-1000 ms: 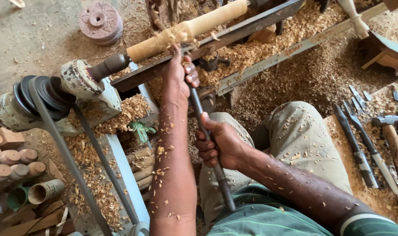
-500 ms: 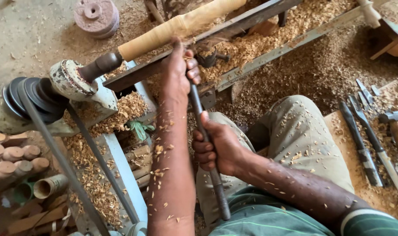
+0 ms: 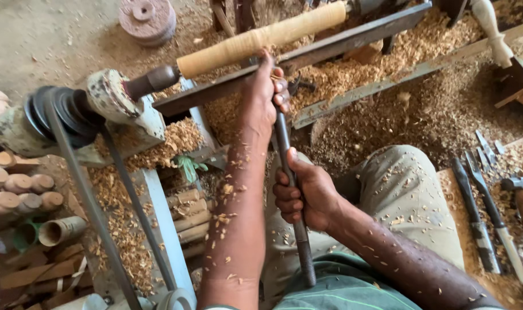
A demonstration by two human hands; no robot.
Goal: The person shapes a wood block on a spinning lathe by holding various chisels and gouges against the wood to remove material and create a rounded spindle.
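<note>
Your left hand (image 3: 261,97) clamps the long dark metal turning chisel (image 3: 290,189) onto the flat steel tool rest (image 3: 342,43), just below the pale round wooden spindle (image 3: 261,37), while your right hand (image 3: 307,195) grips its shaft mid-length.

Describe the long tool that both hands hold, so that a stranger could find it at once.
Start at the pale wooden cylinder mounted across the top of the picture. Below it, the left hand presses the long dark metal tool to the flat bar, and the right hand grips its shaft. Unlike the tools lying at right, it is held.
</note>
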